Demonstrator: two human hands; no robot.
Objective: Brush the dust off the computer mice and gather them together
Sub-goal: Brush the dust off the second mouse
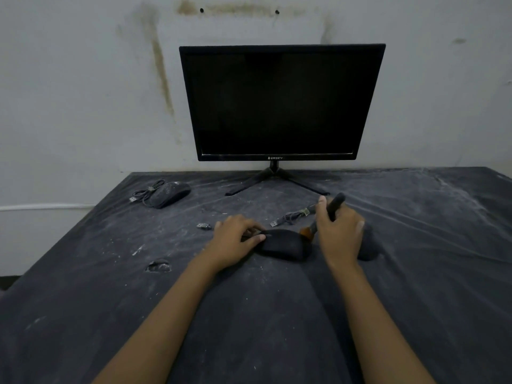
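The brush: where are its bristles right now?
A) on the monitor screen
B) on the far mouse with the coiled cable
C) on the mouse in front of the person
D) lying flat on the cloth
C: the right hand holds the brush, bristles on the near mouse, steadied by the left hand.

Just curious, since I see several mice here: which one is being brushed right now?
The middle mouse, held by the left hand, brush bristles on it. The far-left one lies untouched.
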